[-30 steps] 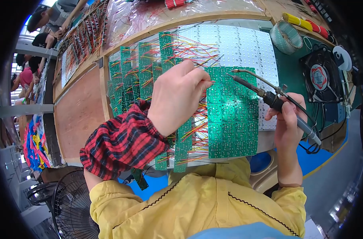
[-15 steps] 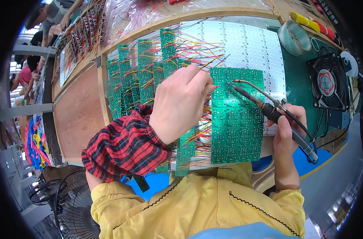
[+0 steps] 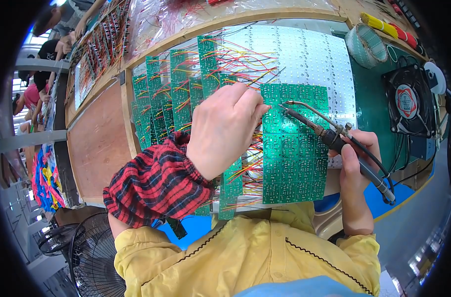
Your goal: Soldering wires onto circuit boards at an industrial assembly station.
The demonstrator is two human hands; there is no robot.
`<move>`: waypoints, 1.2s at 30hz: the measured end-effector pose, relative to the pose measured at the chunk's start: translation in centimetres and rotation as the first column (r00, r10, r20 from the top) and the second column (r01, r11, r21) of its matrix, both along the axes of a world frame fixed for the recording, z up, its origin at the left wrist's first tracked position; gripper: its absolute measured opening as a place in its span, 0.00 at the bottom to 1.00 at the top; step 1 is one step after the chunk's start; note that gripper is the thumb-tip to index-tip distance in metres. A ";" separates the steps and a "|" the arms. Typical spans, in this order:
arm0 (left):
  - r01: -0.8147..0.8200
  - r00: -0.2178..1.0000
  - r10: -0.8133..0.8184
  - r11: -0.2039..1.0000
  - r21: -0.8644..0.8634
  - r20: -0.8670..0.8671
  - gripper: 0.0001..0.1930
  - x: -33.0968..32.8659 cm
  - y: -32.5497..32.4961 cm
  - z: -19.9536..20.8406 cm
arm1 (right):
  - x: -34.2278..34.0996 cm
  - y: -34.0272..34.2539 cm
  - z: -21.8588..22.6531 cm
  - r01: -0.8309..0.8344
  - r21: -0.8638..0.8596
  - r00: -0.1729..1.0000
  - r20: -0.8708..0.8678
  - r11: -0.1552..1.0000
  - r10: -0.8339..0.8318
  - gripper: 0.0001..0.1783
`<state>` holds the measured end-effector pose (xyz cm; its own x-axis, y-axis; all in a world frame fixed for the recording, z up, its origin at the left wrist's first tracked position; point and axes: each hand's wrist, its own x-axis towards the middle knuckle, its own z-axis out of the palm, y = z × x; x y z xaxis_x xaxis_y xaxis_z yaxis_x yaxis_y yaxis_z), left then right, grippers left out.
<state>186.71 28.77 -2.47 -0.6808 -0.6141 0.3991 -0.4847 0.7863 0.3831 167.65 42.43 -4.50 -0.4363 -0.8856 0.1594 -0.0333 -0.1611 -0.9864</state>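
Observation:
A panel of green circuit boards (image 3: 294, 148) lies on a pale, hole-dotted sheet in front of me. My left hand (image 3: 228, 126), in a red and black checked sleeve cover, is pinched at the panel's upper left edge. A small reddish end shows at its fingertips, apparently a thin wire; the fingers hide the rest. Gripped in my right hand (image 3: 356, 153) is a soldering iron (image 3: 329, 136) with a thin curved metal tube along it. Its tip is over the panel's upper part, close to the left fingertips; contact cannot be made out.
Strips of green boards with red, yellow and black wires (image 3: 178, 89) overlap on the left. At the right stand a black fan (image 3: 407, 101), a white spool (image 3: 434, 79) and a round woven basket (image 3: 366, 47). Yellow and red wire bundles (image 3: 391, 32) lie behind. Other people work at far left.
The soldering iron has shifted slightly left and down, its tip drawing a little nearer to my left fingertips. My left hand has barely moved and keeps its pinch.

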 end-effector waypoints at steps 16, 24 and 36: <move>-0.052 0.998 0.050 0.997 0.049 0.039 0.07 -0.2 0.3 0.3 | 0.5 -0.4 0.6 -0.002 0.036 0.999 -0.040 0.999 0.004 0.10; -0.046 0.999 0.046 0.998 0.034 0.003 0.06 -0.2 0.2 0.2 | 0.7 -0.6 0.7 0.009 0.081 0.999 -0.041 0.997 -0.006 0.09; -0.059 0.998 0.058 0.998 0.029 0.015 0.06 -0.2 0.2 0.1 | 0.6 -0.6 0.7 -0.008 0.084 0.998 -0.058 0.996 0.013 0.09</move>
<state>186.47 28.99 -2.34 -0.6489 -0.6645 0.3706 -0.5350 0.7448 0.3987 168.29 41.88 -3.81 -0.4193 -0.9012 0.1095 -0.0896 -0.0790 -0.9928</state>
